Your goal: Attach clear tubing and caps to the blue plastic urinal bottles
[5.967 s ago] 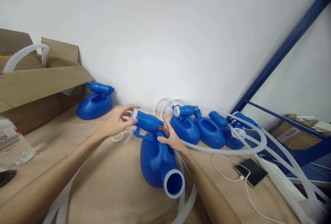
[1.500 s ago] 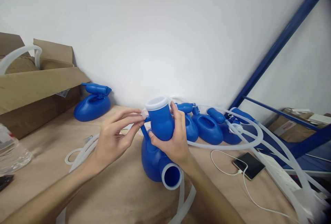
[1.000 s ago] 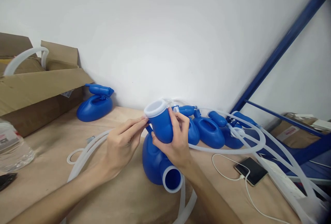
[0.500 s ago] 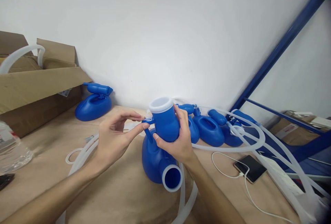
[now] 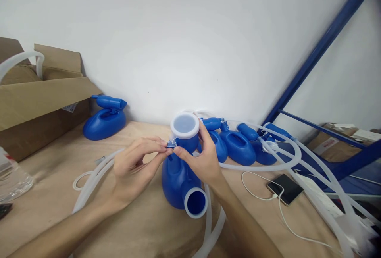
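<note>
My right hand (image 5: 206, 156) is wrapped round a blue plastic cup (image 5: 190, 143) with a white ring and a translucent top facing me. Between thumb and fingertips, my left hand (image 5: 137, 166) pinches a small blue tab (image 5: 171, 144) at the cup's left side; a thin clear strand loops there. Just below stands a blue urinal bottle (image 5: 172, 186), its white-rimmed round mouth (image 5: 195, 203) pointing toward me. How cup and bottle meet is hidden behind my hands.
Several similar blue bottles (image 5: 238, 147) line the back right, with clear hoses (image 5: 262, 168) around them. At left are a cardboard box (image 5: 44, 99), another blue bottle (image 5: 104, 124) and a clear plastic container (image 5: 13, 176). A phone (image 5: 285, 189) with a white cable lies right.
The cup has tipped toward me, so its top now faces me. My left fingers stay at the tab, and my right thumb has moved up beside it. The view has shifted slightly.
</note>
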Action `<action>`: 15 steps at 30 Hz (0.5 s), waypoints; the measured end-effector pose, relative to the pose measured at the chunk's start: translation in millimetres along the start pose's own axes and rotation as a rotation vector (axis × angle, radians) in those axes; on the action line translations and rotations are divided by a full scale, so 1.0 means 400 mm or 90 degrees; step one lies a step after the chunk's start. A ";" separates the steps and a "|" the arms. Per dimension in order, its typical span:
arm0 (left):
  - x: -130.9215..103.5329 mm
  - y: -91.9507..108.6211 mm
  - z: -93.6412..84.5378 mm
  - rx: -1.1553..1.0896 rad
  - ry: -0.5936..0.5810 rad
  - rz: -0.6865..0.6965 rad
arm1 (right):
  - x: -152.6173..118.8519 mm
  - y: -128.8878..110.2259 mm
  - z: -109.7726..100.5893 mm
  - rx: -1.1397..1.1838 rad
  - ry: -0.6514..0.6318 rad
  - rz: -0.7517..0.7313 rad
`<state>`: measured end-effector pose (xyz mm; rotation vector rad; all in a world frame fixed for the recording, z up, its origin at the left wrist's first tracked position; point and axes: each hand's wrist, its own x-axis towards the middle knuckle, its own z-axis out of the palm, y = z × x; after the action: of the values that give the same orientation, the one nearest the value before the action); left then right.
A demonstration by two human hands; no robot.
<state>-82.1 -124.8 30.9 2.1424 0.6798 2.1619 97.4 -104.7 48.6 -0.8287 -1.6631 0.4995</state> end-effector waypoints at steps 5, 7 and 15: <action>-0.002 0.015 -0.013 0.069 -0.074 0.155 | -0.030 0.003 0.028 0.170 -0.045 0.058; -0.002 0.019 -0.014 0.075 -0.080 0.186 | -0.037 0.007 0.040 0.209 -0.024 0.071; 0.015 0.044 -0.021 0.104 -0.091 0.163 | -0.044 -0.008 0.039 0.206 -0.031 0.079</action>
<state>-85.5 -141.3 42.3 2.5692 0.6224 2.1018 83.4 -118.5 35.3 -0.6846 -1.5277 0.8566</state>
